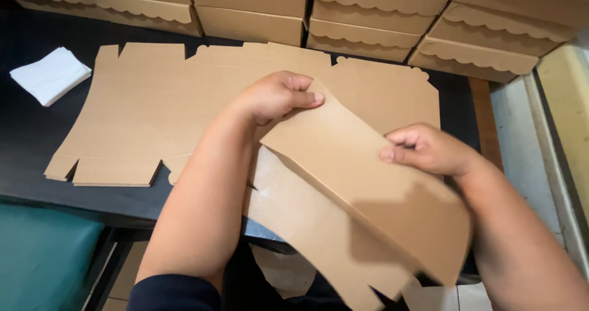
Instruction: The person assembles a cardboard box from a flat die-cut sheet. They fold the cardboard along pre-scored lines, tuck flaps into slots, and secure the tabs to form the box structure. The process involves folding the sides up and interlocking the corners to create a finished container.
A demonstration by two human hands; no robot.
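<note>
Flat box blanks (147,108) lie on the table (24,139); napkins (50,75) at far left, folded boxes (368,23) stacked along the far edge.

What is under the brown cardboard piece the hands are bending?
Under the bent cardboard piece lies a stack of flat cardboard sheets on the black table. The part beneath it, and the hands, is covered.
</note>
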